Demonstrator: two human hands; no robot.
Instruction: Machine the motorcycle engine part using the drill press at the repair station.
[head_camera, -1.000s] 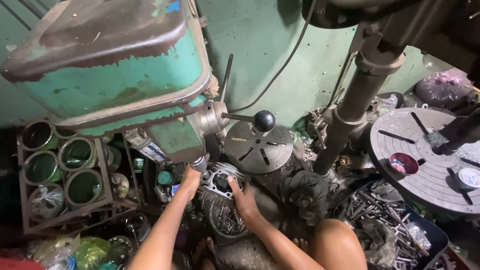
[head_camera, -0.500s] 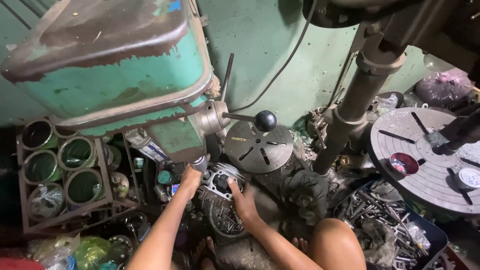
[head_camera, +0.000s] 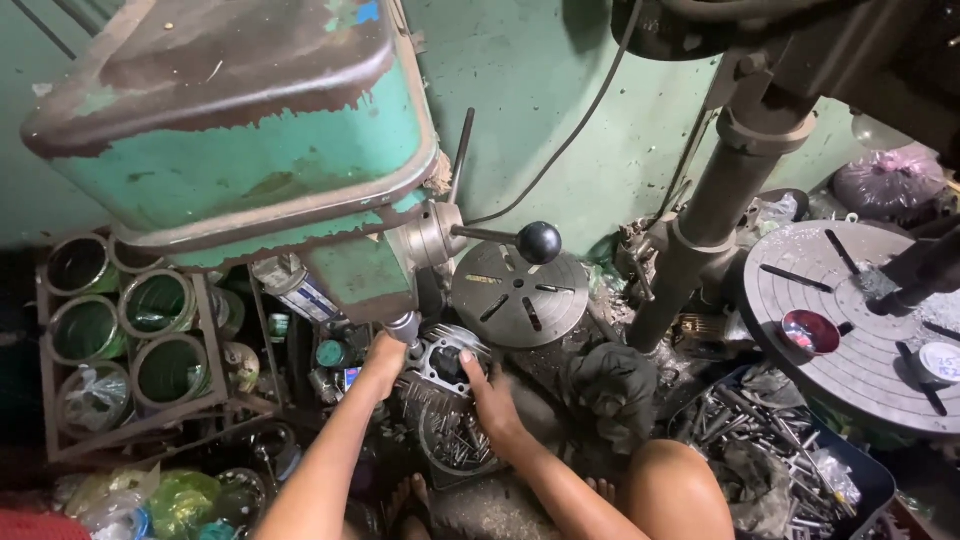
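- Left hand (head_camera: 383, 362) fingers clenched on grey finned metal cylinder block (head_camera: 447, 368), under green drill press head (head_camera: 240, 150).
- Right hand (head_camera: 490, 392) fingers grasping same block's right edge.

Definitely a cramped machine workshop: old green drill press (head_camera: 250, 150) with chipped paint, slotted round metal tables (head_camera: 517, 293), bin of loose steel bits (head_camera: 770, 430), rack of cans (head_camera: 120, 330), greasy clutter all over the floor.
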